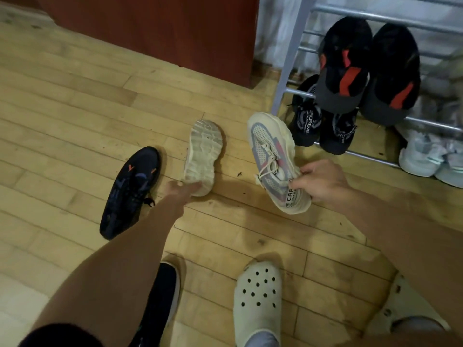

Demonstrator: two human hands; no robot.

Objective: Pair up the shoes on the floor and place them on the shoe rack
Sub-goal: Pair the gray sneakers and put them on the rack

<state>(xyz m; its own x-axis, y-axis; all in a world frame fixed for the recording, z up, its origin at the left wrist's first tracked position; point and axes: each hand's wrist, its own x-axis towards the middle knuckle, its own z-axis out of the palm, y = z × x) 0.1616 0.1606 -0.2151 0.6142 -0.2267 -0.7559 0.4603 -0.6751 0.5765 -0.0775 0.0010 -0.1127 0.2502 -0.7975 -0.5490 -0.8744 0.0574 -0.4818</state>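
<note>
Gripped at its collar by the right hand (323,180), the cream sneaker (273,159) sits upright with its toe pointing toward the rack (288,71); thumb and fingers close on the tongue and heel opening, and the toe lies ahead of the hand, just beside the rack's front left leg. Whether the sole rests on the floor (75,96) or is lifted cannot be told.

Left hand (181,189) touches the heel end of the overturned sneaker (203,156), which lies sole-up on the floor, left of the rack and well apart from it. Fingers curl at the heel edge; whether they have closed around it cannot be told.

Left of the overturned sneaker lies a dark shoe (131,191), on its side, apart from both hands.

On the rack:
- black-and-red pair (368,71), upper bars, heels outward;
- dark lettered pair (323,121), lower level, below it;
- pale pair (431,156), lower level, to the right.

Nearest the camera, a white clog (255,301) and a black shoe (162,296) stand on the floor.
</note>
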